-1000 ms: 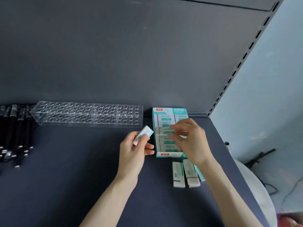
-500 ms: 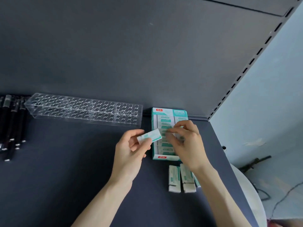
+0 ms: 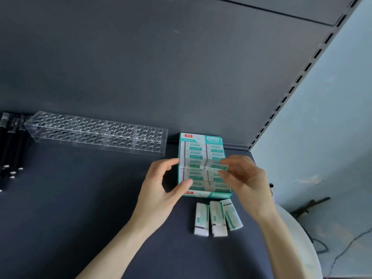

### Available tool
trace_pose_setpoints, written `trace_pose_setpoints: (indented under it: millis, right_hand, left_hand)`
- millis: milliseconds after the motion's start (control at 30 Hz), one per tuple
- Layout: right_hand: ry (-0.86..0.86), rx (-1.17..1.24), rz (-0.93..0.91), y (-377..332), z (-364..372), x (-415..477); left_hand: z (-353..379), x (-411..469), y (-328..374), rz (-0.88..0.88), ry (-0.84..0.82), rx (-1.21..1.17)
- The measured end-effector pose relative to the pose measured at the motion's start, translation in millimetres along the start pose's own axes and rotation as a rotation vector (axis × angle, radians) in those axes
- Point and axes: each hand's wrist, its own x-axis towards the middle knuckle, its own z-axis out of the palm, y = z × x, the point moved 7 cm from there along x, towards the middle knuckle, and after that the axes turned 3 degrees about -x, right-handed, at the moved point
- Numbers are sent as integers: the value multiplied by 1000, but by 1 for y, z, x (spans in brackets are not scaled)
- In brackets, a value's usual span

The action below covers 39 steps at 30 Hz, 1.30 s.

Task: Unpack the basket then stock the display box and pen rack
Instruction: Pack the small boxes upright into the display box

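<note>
A teal display box (image 3: 219, 195) lies on the dark shelf, filled with white-and-teal erasers in two columns. My left hand (image 3: 159, 190) reaches in from the left; its index finger and thumb pinch an eraser (image 3: 193, 164) set into the left column. From the right, my right hand (image 3: 245, 178) pinches another eraser (image 3: 214, 165) in the right column between thumb and fingertips. Three loose erasers (image 3: 217, 218) lie just in front of the box. A clear pen rack (image 3: 96, 133) with many round holes stands empty at the back left. No basket is in view.
Black pens (image 3: 10, 150) lie in a row at the far left edge. The shelf's back panel (image 3: 181, 67) rises right behind the rack and box. A slotted upright (image 3: 302, 73) bounds the shelf on the right, with a white round surface (image 3: 298, 238) below it.
My left hand carried its eraser rightward from beside the box into the left column. The right hand stayed over the box, handling erasers in the right column.
</note>
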Motion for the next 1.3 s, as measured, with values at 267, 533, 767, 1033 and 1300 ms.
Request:
trace_pose_setpoints:
  millis: [267,533,767,1033,1300]
  right_hand:
    - [12,-587,-132,5,-11,8]
    - [36,-794,-202,6,2,12]
    - [27,-828,-188,4,5,16]
    - [229,-512,-153,-4,-19,-30]
    - [176,-663,16,24,-18,-85]
  left_hand:
    - [17,-2,11,85,-67,297]
    - [15,-2,9,53,-76,249]
    - [14,-2,8,36,-68,239]
    - [5,-19,16,26,101,353]
    - [39,-62,16,54,-55,640]
